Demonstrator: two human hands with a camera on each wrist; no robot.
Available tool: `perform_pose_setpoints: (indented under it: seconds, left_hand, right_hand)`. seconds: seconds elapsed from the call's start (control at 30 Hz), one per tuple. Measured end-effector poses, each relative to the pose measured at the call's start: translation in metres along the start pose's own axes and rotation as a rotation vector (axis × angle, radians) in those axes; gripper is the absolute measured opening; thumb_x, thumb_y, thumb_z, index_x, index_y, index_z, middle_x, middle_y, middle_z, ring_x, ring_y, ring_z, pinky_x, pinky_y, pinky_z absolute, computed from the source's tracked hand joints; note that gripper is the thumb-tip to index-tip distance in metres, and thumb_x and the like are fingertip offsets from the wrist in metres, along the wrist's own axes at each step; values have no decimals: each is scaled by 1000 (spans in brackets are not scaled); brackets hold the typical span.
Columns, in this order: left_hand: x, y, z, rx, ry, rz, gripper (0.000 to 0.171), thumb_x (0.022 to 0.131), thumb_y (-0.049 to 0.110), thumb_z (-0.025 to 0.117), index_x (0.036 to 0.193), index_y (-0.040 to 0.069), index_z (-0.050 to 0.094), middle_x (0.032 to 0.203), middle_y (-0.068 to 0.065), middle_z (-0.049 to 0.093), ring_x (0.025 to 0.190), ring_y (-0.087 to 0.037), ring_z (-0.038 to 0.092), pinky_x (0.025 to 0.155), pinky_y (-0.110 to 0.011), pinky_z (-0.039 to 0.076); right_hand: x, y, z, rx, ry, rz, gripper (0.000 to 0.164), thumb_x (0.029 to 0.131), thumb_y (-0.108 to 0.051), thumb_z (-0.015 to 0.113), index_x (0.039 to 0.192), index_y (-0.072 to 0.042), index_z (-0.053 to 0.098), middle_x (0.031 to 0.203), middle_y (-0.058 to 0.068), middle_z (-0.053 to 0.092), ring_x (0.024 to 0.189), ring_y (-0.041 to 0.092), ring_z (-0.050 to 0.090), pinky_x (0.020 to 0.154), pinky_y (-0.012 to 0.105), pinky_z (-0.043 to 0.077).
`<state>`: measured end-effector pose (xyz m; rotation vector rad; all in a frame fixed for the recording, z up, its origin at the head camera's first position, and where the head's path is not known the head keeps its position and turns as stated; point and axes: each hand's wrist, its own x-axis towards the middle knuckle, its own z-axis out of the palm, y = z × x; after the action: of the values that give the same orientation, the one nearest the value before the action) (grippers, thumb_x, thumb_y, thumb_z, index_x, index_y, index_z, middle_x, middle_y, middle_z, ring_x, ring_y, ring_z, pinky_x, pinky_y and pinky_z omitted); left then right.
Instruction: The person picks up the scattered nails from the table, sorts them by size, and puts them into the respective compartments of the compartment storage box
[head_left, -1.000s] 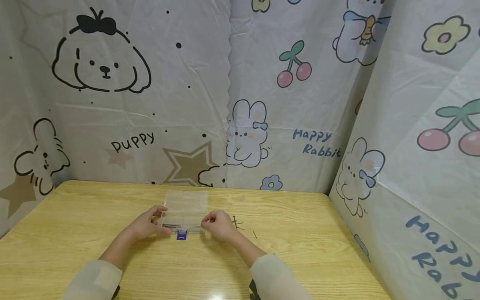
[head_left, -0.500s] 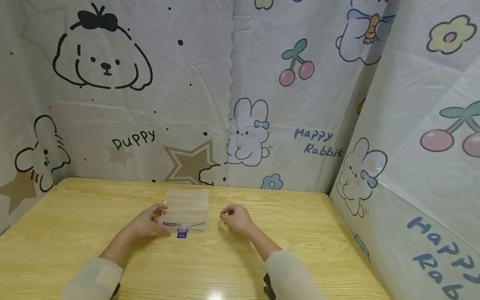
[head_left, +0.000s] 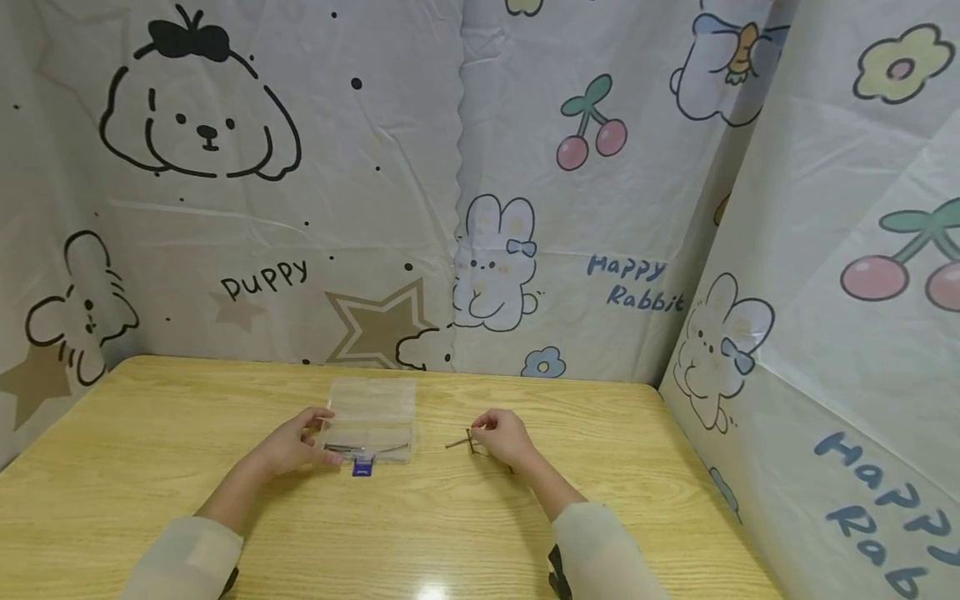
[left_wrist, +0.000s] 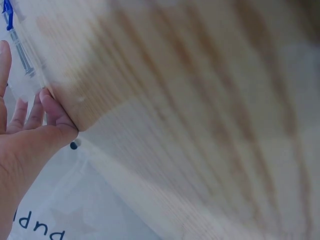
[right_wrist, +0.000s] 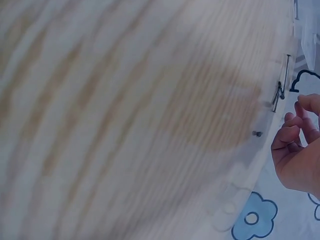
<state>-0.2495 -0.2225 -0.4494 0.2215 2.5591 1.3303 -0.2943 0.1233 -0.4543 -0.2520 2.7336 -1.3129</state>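
Observation:
A clear plastic box (head_left: 371, 408) with its lid raised and a blue latch (head_left: 363, 467) at the front stands on the table. Thin metal nails (head_left: 347, 448) lie inside near the front. My left hand (head_left: 294, 443) grips the box by its left side, thumb at the front corner and fingers along the edge. To the right of the box, my right hand (head_left: 506, 437) has thumb and forefinger bent close together at a small heap of loose nails (head_left: 459, 442). I cannot tell whether the fingertips pinch one. In the right wrist view several nails (right_wrist: 278, 92) lie just beyond the fingertips.
A wood-grain table (head_left: 337, 542) spreads beneath everything. Behind it hangs a printed cloth (head_left: 390, 200), and another printed cloth (head_left: 810, 375) closes the right side. One lone nail (right_wrist: 257, 133) lies nearer the right wrist, apart from the heap.
My right hand has moved from the box's right front corner rightward to the loose nails. A nail shows at the box's right front, where that hand was. The left hand stays on the box.

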Motion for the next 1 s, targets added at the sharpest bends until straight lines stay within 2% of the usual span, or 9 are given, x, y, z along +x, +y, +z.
perform_pose_setpoints:
  seconds: [0.27,0.5,0.77,1.0]
  left_hand:
    - [-2,0,-1,-1,3,2,86,75,29,78,140,-1,30,139,-35,31,120,-52,40,95,-56,41]
    - [-1,0,0,-16,-3,9,85,76,28,78,139,-1,30,139,-36,30,121,-55,37,96,-57,41]
    - [-3,3,1,-22,-3,3,85,76,29,78,139,-1,30,140,-36,29,121,-54,38,97,-57,40]
    - [-2,1,0,-24,-2,5,86,75,29,78,139,-1,30,140,-37,29,122,-55,37,96,-56,41]
  right_hand:
    - [1,8,0,-41,-3,-14,11,88,-16,64,91,-6,67,78,2,52,71,15,44,59,25,37]
    - [0,8,3,-84,-24,-17,9,88,-15,64,92,-7,67,75,2,54,65,14,45,56,24,39]
    - [1,8,6,-236,-24,-81,7,87,-17,65,89,-11,69,81,3,56,70,14,47,61,26,38]
    - [1,4,4,-302,-46,-123,8,87,-15,64,84,-10,68,79,1,57,70,12,47,63,25,40]
